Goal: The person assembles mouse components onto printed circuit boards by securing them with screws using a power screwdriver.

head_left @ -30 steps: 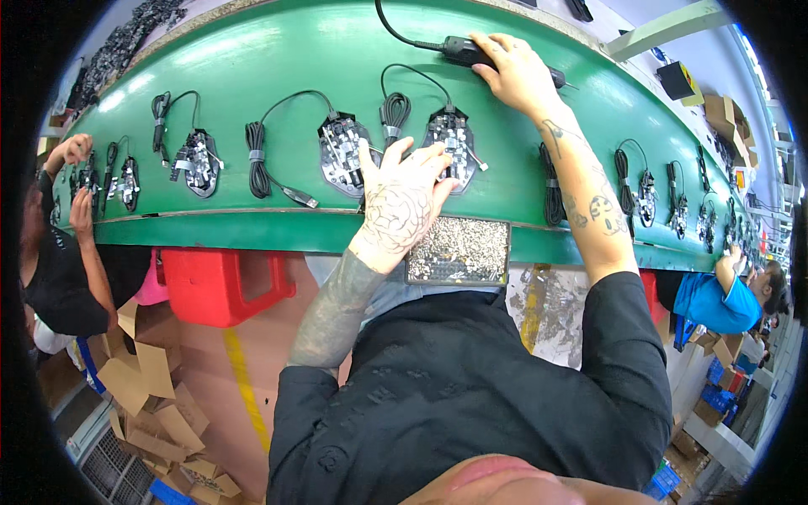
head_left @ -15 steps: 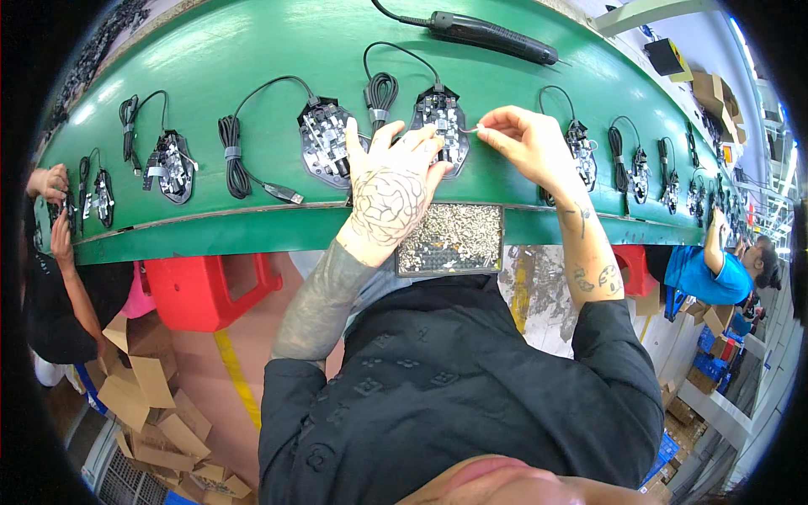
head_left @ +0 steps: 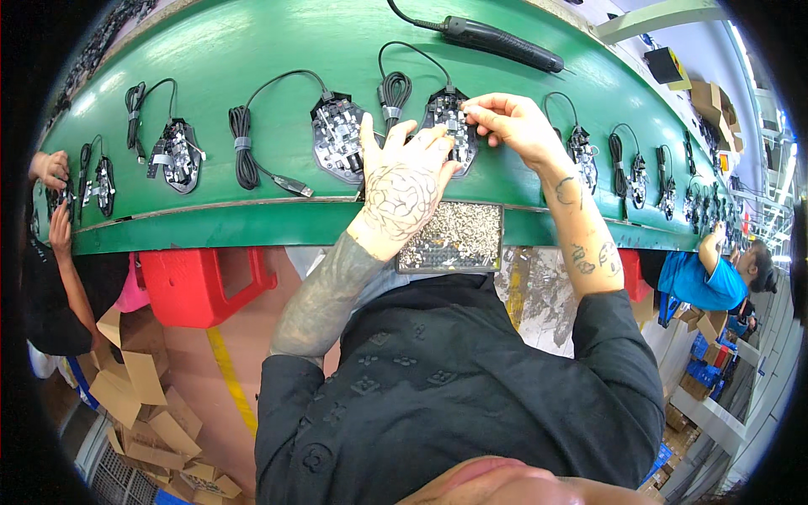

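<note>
An open computer mouse [head_left: 438, 103], its circuit boards and small parts bare, lies on the green bench, cable attached at its far end. My left hand [head_left: 402, 187] rests across the mouse's left and near part with fingers spread, hiding much of it. At the mouse's far right edge my right hand [head_left: 512, 126] is closed in a pinch; the thin wire in it is mostly hidden by the fingers. A second open mouse [head_left: 337, 126] lies just left, close to my left little finger. Between the two sits a bundled black cable [head_left: 393, 94].
A black tray of small screws [head_left: 461, 240] stands at the bench's near edge. A black electric screwdriver [head_left: 505, 44] lies at the back. More open mice line the bench both ways, one at left [head_left: 179, 160]. Co-workers sit at both ends; a red stool [head_left: 181, 290] stands below.
My right hand has moved left and slightly away from me, bringing the pinched wire from beside the mouse onto its far right edge. My left hand stays on the mouse.
</note>
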`<state>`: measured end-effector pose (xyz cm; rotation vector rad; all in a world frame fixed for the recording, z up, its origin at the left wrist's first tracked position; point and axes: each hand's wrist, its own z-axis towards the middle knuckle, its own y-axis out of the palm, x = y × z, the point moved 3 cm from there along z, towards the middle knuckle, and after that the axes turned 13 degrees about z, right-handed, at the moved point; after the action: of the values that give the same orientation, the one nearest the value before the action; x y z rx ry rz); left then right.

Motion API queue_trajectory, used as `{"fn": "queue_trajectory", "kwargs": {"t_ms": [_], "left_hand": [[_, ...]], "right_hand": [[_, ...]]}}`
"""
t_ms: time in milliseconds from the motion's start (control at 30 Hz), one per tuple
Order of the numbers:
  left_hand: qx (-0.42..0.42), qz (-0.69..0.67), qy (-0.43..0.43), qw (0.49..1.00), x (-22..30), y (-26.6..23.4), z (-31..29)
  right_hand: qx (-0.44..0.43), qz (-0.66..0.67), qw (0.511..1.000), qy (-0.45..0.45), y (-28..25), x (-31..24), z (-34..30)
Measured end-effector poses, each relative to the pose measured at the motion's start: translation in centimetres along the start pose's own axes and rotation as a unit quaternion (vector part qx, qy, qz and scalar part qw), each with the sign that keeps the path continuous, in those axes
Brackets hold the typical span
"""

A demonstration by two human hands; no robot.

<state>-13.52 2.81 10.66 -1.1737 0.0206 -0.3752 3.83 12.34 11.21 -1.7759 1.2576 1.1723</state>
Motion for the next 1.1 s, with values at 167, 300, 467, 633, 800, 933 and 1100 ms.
{"fn": "queue_trajectory", "kwargs": {"t_ms": [167,300,467,633,800,933,1100], "left_hand": [[-0.002,0.001,0.002,1.0,-0.1,0.1,0.0],[-0.006,0.003,0.004,1.0,0.1,-0.1,0.1],[-0.008,0.013,0.009,1.0,0.2,0.0,0.1],[-0.008,0.008,0.015,1.0,0.2,-0.2,0.2],[-0.011,0.002,0.016,1.0,0.1,-0.1,0.1],[0.01,-0.025,0.035,0.999,0.1,-1.1,0.5],[0.073,-0.013,-0.009,0.997,-1.7,-3.4,0.3]], "right_hand": [[0.0,-0.222,0.974,0.039,0.6,-2.3,0.1],[-0.025,-0.213,0.976,0.04,0.1,-1.9,1.0],[-0.037,-0.236,0.968,0.081,-0.2,-1.9,2.1],[-0.031,-0.263,0.962,0.072,0.4,-2.7,2.2],[-0.032,-0.306,0.946,0.099,1.3,-3.4,2.2],[-0.062,-0.322,0.937,0.119,0.4,-3.9,2.8],[-0.063,-0.353,0.924,0.13,0.0,-4.0,2.9]]}}
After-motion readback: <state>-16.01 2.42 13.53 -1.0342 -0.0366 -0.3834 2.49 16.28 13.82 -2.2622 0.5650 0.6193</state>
